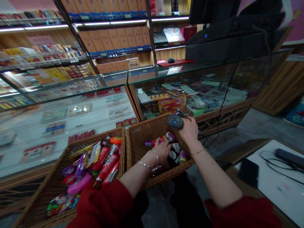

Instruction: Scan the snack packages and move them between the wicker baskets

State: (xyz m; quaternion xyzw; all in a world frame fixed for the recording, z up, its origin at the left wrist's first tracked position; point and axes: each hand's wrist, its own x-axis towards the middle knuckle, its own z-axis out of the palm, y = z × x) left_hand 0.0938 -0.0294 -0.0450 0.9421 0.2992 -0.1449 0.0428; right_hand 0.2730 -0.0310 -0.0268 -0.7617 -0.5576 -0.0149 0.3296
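My right hand (190, 129) is closed round a dark grey barcode scanner (175, 122) with a small blue light, held over the far right rim of the right wicker basket (138, 134). Inside that basket, my left hand (162, 151) rests with its fingers spread over the sweets, touching or just above a red and yellow packet (159, 139). Around it are a purple-wrapped item (170, 136), a small purple packet (148, 143), a dark round container (173, 155) and another purple package (183, 156). Part of what lies under my left palm is hidden.
A left wicker basket (40, 198) full of colourful sweets and candy bars (109, 166) stands against the right one. Behind are glass display counters (152, 76) and shelves with orange boxes (114, 41). A black cable (224, 101) hangs at right, near a white table (275, 177) with a phone (248, 172).
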